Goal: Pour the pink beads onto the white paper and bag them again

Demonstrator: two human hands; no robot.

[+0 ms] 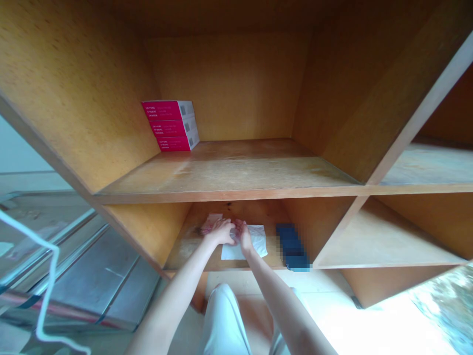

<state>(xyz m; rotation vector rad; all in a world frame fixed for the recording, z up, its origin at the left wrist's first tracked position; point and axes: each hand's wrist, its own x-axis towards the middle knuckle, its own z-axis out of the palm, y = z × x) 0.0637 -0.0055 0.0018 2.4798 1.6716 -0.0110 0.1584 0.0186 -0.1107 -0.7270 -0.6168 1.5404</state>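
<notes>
The white sheet point(257, 240) on the lower shelf point(190, 249) could be creased or dragged, being overlapped by both the loosely curled left hand point(222, 231) and the half-cupped right hand point(244, 236); whether anything is gripped cannot be told. Three red-and-white cartons point(169, 126), contents hidden, are stacked in the upper compartment point(236, 84)

- Lower shelf point(181, 254), centre: sheet point(257, 240), my right hand point(244, 235) over it
- Left of that: packet point(213, 218), beside my left hand point(222, 231)
- Right edge: pixelated object point(291, 246)
- Upper shelf point(251, 167), back-left corner: stacked boxes point(172, 127)
</notes>
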